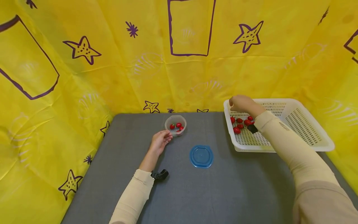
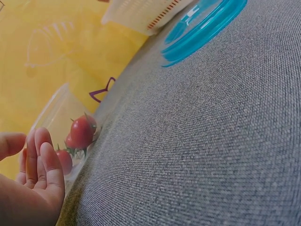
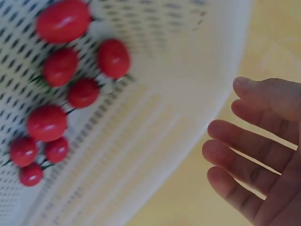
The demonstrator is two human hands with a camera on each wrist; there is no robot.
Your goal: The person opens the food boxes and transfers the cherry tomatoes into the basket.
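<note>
A small clear plastic container [image 1: 175,122] holding several cherry tomatoes [image 2: 83,131] stands near the back edge of the table. My left hand [image 1: 161,140] is at its near rim, and in the left wrist view its fairly straight fingers overlap the container wall. Above the left end of a white perforated basket [image 1: 305,124] hovers my right hand [image 1: 241,104]. Its fingers look loosely bent and spread in the right wrist view, with nothing between them. More cherry tomatoes [image 3: 47,123] lie inside the basket, below the right hand.
A round blue lid [image 1: 201,156] lies on the grey cloth-covered table [image 1: 209,193], between the container and the basket. Yellow patterned fabric [image 1: 190,81] hangs behind and along the sides. Dark wrist mounts [image 1: 160,175] are worn on the arms.
</note>
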